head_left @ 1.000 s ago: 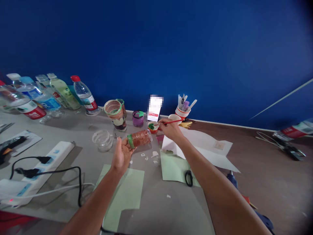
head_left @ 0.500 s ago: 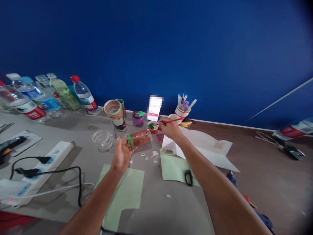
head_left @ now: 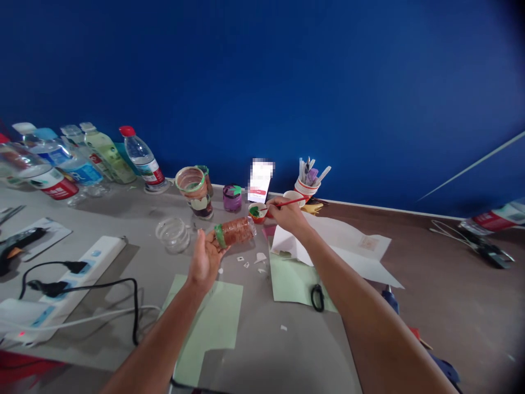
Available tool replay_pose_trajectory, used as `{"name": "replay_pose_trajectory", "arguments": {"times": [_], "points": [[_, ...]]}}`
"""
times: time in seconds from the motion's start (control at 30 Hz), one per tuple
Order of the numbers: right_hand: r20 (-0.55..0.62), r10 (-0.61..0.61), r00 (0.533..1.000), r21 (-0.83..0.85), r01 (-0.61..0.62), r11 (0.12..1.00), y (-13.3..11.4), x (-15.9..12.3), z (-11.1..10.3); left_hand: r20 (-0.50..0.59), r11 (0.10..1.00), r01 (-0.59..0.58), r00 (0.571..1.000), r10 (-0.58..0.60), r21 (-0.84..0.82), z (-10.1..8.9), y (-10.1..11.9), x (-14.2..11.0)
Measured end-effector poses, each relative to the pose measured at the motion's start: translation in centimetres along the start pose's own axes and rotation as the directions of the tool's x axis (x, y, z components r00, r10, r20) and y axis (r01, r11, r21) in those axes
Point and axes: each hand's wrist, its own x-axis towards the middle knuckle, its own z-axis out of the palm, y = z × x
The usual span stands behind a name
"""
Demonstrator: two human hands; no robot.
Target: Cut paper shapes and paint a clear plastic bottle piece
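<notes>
Lying sideways in my left hand (head_left: 206, 256) is a cut plastic bottle (head_left: 237, 232), painted brown with a green band at the end by my fingers. My right hand (head_left: 286, 215) pinches a red paintbrush (head_left: 293, 202), whose tip is in a small paper cup (head_left: 257, 212) holding green paint. Just behind that cup a phone (head_left: 259, 181) with a lit screen leans on the wall. To its left are a purple-painted jar (head_left: 232, 201) with a green top pattern and a taller painted container (head_left: 197, 197). A clear cut bottle piece (head_left: 173, 235) sits left of my left hand.
Several bottles (head_left: 147, 164) line the back left. A power strip (head_left: 77, 279) with cables lies front left. Green paper (head_left: 221, 317), white paper (head_left: 348, 241), scissors (head_left: 317, 298) and paper scraps (head_left: 260, 257) lie around my arms. A cup of utensils (head_left: 307, 187) stands behind my right hand.
Almost nothing differs. The view has shifted very slightly, while both hands keep their hold and the brush tip stays at the paint cup.
</notes>
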Motion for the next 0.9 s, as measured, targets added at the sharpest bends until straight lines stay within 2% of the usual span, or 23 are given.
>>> {"name": "replay_pose_trajectory", "arguments": {"times": [0.17, 0.23, 0.27, 0.33, 0.4, 0.53, 0.77, 0.83, 0.9], "points": [[-0.081, 0.01, 0.997, 0.032, -0.008, 0.999, 0.3, -0.4, -1.6, 0.013, 1.0, -0.003, 1.0, 0.003, -0.008, 0.1, 0.0, -0.1], [-0.121, 0.036, 0.992, 0.114, -0.023, 0.993, 0.7, -0.8, -2.2, 0.019, 1.0, -0.01, 1.0, 0.01, -0.003, 0.1, 0.0, -0.1], [-0.138, 0.074, 0.988, 0.21, -0.044, 0.977, 1.0, -1.1, -2.5, 0.021, 1.0, -0.012, 1.0, 0.012, 0.001, 0.0, 0.0, -0.1], [-0.154, 0.179, 0.972, 0.447, -0.093, 0.89, 1.6, -1.8, -2.9, 0.021, 1.0, -0.007, 1.0, 0.007, 0.004, 0.0, 0.0, -0.1], [-0.142, 0.262, 0.955, 0.615, -0.122, 0.779, 2.2, -2.8, -3.3, 0.007, 1.0, 0.009, 1.0, -0.009, 0.002, 0.0, -0.1, 0.0], [-0.076, 0.363, 0.929, 0.813, -0.153, 0.561, 3.4, -5.2, -3.9, -0.006, 0.999, 0.031, 1.0, -0.031, -0.011, 0.1, -0.1, 0.0], [0.057, 0.402, 0.914, 0.905, -0.218, 0.366, 3.9, -9.9, -3.8, 0.015, 0.999, 0.047, 0.999, -0.047, 0.001, 0.1, -0.1, -0.2], [0.044, 0.371, 0.928, 0.907, -0.193, 0.376, 3.4, -11.1, -3.5, 0.027, 0.999, 0.042, 0.999, -0.043, 0.02, 0.1, -0.2, -0.2], [0.005, 0.328, 0.945, 0.892, -0.152, 0.426, 2.8, -12.1, -3.2, 0.035, 0.999, 0.038, 0.999, -0.039, 0.032, 0.1, -0.2, -0.2]]}}
